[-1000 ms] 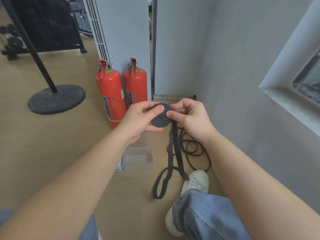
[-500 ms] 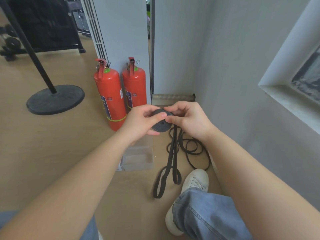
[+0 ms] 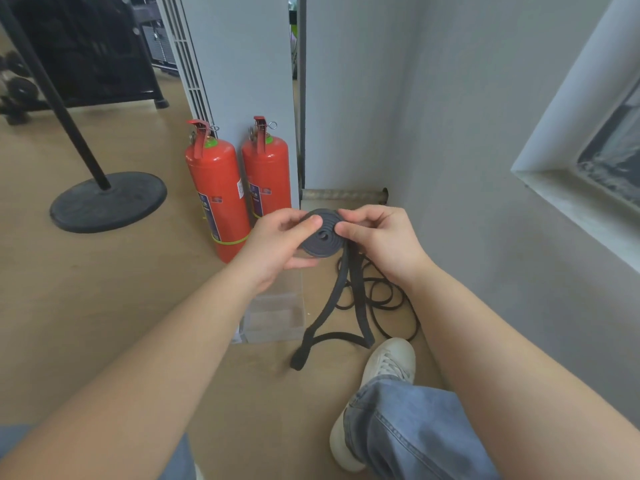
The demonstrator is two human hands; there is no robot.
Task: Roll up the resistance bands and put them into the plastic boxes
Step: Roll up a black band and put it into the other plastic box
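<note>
A dark grey resistance band (image 3: pixel 320 237) is wound into a flat coil held in the air between both hands. My left hand (image 3: pixel 277 245) pinches its left side, thumb on top. My right hand (image 3: pixel 377 240) pinches its right side. The unrolled tail (image 3: pixel 346 306) hangs down as a loop that reaches the floor. A clear plastic box (image 3: pixel 273 318) stands on the floor just below my left hand, partly hidden by my forearm. Thin black bands (image 3: pixel 384 303) lie tangled on the floor under my right wrist.
Two red fire extinguishers (image 3: pixel 218 195) stand against a white pillar behind the box. A black round stand base (image 3: pixel 107 200) sits on the wood floor to the left. A grey wall runs along the right. My white shoe (image 3: pixel 384 368) and jeans leg are at the bottom.
The coil has been turned and has grown wider. The hanging tail has shortened and its loop has spread open on the floor. Both hands keep their hold.
</note>
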